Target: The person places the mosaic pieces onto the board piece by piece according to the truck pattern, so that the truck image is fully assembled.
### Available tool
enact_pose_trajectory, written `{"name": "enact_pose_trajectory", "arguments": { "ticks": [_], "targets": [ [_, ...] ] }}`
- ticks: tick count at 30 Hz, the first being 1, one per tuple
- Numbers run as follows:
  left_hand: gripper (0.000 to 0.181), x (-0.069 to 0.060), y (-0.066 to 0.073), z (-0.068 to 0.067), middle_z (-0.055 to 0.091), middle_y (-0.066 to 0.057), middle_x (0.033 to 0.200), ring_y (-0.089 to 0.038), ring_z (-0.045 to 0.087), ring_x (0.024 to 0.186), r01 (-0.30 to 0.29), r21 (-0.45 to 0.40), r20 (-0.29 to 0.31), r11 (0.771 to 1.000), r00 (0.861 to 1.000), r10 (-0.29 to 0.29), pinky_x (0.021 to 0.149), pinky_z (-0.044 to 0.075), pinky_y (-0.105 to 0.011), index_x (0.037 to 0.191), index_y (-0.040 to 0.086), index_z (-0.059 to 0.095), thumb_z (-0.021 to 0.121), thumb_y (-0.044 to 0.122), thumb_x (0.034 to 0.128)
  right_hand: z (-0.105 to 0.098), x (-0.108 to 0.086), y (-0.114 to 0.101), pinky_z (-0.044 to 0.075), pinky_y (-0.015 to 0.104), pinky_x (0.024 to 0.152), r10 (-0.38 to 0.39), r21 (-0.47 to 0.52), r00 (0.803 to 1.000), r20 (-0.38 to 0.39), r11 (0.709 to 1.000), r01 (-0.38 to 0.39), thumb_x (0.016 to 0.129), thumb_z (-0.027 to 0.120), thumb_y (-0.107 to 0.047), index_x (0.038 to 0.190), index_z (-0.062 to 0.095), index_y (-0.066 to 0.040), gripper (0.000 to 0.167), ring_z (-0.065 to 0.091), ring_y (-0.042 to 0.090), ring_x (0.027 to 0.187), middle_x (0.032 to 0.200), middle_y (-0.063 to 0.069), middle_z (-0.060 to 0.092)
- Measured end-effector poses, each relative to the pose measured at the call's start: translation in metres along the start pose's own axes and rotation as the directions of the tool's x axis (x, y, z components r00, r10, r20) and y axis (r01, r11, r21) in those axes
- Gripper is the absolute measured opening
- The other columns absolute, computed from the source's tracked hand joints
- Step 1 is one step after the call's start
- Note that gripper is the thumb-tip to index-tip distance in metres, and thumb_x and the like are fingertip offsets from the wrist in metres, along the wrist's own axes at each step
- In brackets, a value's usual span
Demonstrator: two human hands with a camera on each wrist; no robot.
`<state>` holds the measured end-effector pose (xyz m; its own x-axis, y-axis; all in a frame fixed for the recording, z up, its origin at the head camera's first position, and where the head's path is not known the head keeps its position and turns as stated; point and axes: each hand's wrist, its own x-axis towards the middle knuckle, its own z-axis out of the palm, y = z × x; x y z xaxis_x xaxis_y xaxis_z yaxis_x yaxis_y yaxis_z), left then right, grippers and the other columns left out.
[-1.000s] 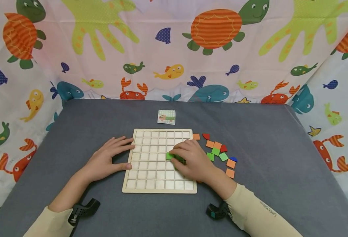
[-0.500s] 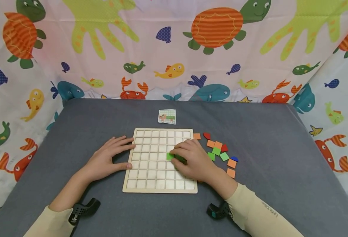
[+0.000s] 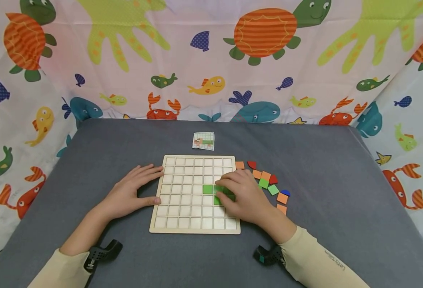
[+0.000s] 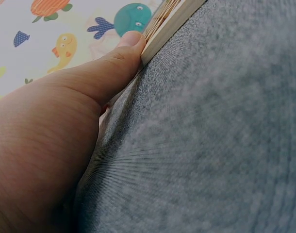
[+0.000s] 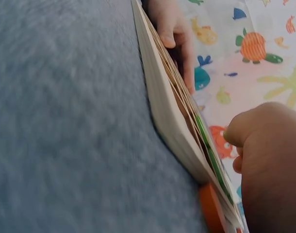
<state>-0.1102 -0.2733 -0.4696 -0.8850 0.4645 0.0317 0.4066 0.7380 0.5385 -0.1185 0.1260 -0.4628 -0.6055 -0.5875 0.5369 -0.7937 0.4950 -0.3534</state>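
A wooden grid board lies on the grey cloth, its cells mostly pale. Several green square tiles sit in cells right of its middle, some partly covered by my right hand. That hand hovers over them with bent fingers. In the right wrist view its thumb is apart from the board, and no tile shows in its grasp. My left hand rests at the board's left edge, fingers extended and thumb touching the frame. The left wrist view shows the left thumb against the board's edge.
Loose orange tiles, green tiles, red pieces and a blue piece lie right of the board. A small picture card lies beyond it. A patterned curtain hangs behind the table.
My right hand has moved slightly right, uncovering more of the green tiles on the board. It now hides one loose green tile. My left hand stays at the board's edge.
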Motion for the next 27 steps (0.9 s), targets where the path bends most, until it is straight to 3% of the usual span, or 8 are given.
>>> {"name": "enact_pose_trajectory", "arguments": {
  "ticks": [11, 17, 27],
  "targets": [
    [0.091, 0.000, 0.000, 0.003, 0.041, 0.003, 0.173, -0.029, 0.025, 0.166, -0.040, -0.010, -0.020, 0.999, 0.999, 0.040, 0.137, 0.010, -0.051, 0.167, 0.025, 0.049, 0.082, 0.063, 0.0915, -0.016, -0.013, 0.004, 0.051, 0.047, 0.090, 0.038, -0.015, 0.999, -0.018, 0.999, -0.038, 0.094, 0.083, -0.017, 0.117, 0.082, -0.006, 0.026, 0.066, 0.025, 0.104, 0.114, 0.005, 0.076],
    [0.087, -0.001, 0.002, 0.003, 0.041, 0.005, 0.173, -0.028, 0.024, 0.166, -0.047, -0.022, -0.035, 0.999, 0.998, 0.046, 0.136, 0.010, -0.055, 0.165, 0.026, 0.052, 0.083, 0.061, 0.0918, -0.024, -0.021, 0.008, 0.051, 0.051, 0.098, 0.057, -0.016, 0.998, -0.033, 0.998, -0.057, 0.093, 0.083, -0.015, 0.118, 0.081, -0.005, 0.026, 0.067, 0.025, 0.106, 0.116, 0.005, 0.075],
    [0.088, -0.001, 0.001, -0.001, 0.042, 0.004, 0.173, -0.029, 0.025, 0.166, -0.023, -0.013, -0.014, 1.000, 1.000, 0.022, 0.136, 0.011, -0.055, 0.164, 0.025, 0.054, 0.083, 0.063, 0.0913, -0.035, -0.039, 0.014, 0.048, 0.049, 0.086, 0.122, -0.048, 0.990, -0.068, 0.991, -0.125, 0.091, 0.084, -0.014, 0.117, 0.081, -0.004, 0.027, 0.066, 0.028, 0.104, 0.115, 0.007, 0.076]
  ]
}}
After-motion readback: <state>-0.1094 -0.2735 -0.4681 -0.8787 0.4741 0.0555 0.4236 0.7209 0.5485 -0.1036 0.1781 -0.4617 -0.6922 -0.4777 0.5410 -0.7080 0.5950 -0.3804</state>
